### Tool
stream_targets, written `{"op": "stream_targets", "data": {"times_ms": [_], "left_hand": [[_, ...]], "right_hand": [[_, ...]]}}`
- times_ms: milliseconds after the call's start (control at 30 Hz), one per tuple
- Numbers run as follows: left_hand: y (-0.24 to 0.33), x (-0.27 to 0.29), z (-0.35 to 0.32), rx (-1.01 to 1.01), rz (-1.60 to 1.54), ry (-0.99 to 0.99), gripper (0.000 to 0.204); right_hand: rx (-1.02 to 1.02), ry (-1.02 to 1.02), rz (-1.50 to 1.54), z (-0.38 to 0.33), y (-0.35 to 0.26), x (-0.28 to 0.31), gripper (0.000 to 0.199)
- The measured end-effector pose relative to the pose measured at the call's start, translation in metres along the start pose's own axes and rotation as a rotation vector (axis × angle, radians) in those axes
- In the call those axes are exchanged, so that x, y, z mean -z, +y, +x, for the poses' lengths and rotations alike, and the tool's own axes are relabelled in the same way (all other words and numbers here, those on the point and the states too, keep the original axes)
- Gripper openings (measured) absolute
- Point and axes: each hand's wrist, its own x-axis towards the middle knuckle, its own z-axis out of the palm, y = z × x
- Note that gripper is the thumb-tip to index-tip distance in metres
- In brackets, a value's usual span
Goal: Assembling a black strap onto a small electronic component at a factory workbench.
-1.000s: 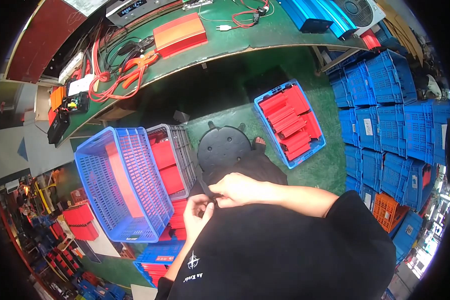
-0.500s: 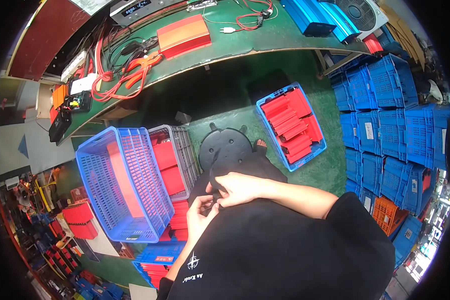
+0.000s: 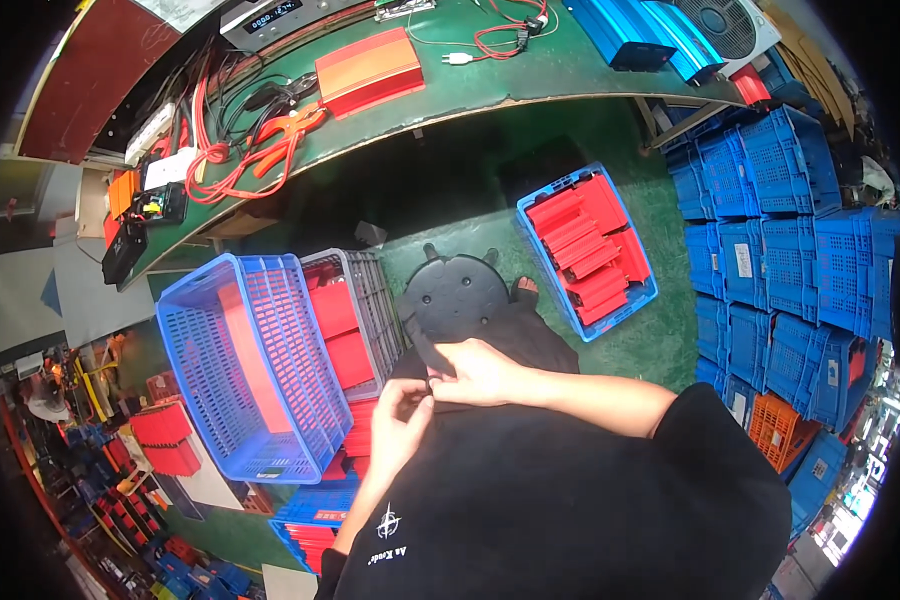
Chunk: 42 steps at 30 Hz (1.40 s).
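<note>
Just below the middle of the view, a small dark thing (image 3: 432, 381) sits pinched between the fingertips of both hands, too tiny to make out. It looks light and easily dropped, best held by its edges with thumb and forefinger. The left hand (image 3: 402, 425) and right hand (image 3: 480, 372) meet on it, fingers closed. At 12 o'clock from them lies a round black disc (image 3: 457, 297). At 9 o'clock stands a blue basket (image 3: 200, 400), and at 2 o'clock a blue crate (image 3: 647, 296) of red blocks.
</note>
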Motion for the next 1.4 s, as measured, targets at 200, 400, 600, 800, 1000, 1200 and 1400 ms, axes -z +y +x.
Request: {"op": "stream_targets", "data": {"times_ms": [200,400,600,800,1000,1200,1400], "left_hand": [[0.036,0.037,0.035,0.24,0.031,-0.386,0.016],[0.054,0.036,0.042,0.176,0.258,-0.392,0.012],[0.107,0.024,0.05,-0.754,1.063,-0.549,0.018],[0.097,0.025,0.047,-0.669,1.051,-0.52,0.02],[0.071,0.025,0.037,-0.169,0.782,-0.437,0.015],[0.071,0.015,0.039,-0.899,1.116,-0.018,0.014],[0.058,0.027,0.056,-0.914,1.081,0.045,0.016]], "right_hand": [[-0.053,-0.147,0.262,-0.001,-0.006,0.006,0.027],[-0.015,-0.143,0.212,0.0,-0.006,0.004,0.028],[0.074,-0.216,0.362,-0.002,-0.003,0.008,0.03],[0.089,-0.188,0.398,-0.004,0.008,0.0,0.025],[-0.062,-0.148,0.544,-0.007,0.013,-0.005,0.017],[-0.023,-0.199,0.567,-0.002,0.011,-0.002,0.018],[-0.159,-0.385,1.001,0.0,0.014,-0.003,0.022]]}}
